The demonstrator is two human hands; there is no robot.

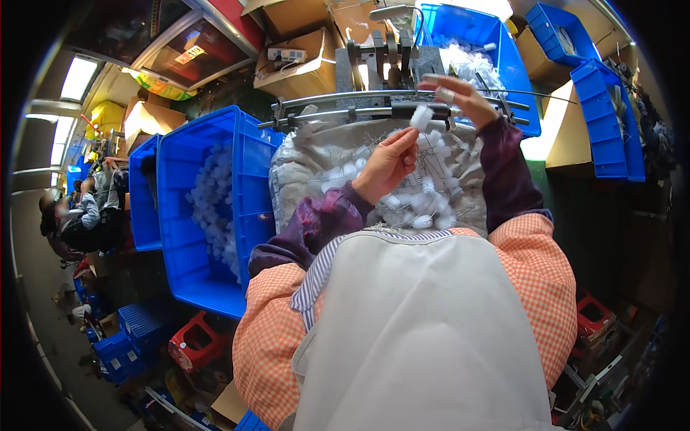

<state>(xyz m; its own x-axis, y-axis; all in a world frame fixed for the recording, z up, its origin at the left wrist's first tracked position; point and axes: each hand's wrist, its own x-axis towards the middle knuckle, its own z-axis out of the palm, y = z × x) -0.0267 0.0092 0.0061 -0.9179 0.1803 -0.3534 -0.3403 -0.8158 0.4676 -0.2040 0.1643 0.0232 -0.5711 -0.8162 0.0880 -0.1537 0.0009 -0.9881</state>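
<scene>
My left hand (392, 162) pinches a small white, frosted bristly piece (421, 117) between thumb and fingertips, holding it up in front of the machine. Above and to the right, my right hand (466, 102) has its fingers stretched out to the left, slightly blurred, with a white band round one finger. It is beside the rails of the metal machine (386, 68), and I see nothing in its grasp. Below both hands, a grey cloth (298, 172) bears a heap of similar white pieces (424, 197) mixed with many thin metal wires.
At the left stands a large blue crate (248, 179) with many white pieces inside. Another blue crate (522, 68) of white pieces is behind my right hand. Cardboard boxes (309, 68) sit beyond the machine. Red stools (194, 345) are at both sides; people (90, 212) sit far left.
</scene>
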